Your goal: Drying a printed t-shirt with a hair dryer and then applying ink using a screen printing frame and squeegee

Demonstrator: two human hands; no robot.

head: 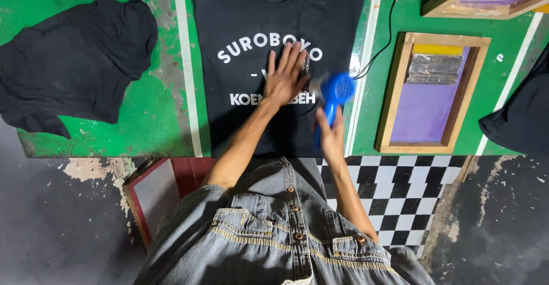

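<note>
**Drying the print, shirt held flat**

My right hand [331,136] is clenched on the blue hair dryer [336,93], its nozzle aimed at the white lettering. My left hand [284,79], released and flat, pins the black T-shirt [240,22] smooth on the green worktop [154,108]. A wooden screen frame [394,90] waits alongside.

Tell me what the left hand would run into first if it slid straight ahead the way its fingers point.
The left hand, flat on the black T-shirt, points up toward the collar. It would cross only more printed shirt fabric; nothing else lies in that line as far as the view shows.
</note>
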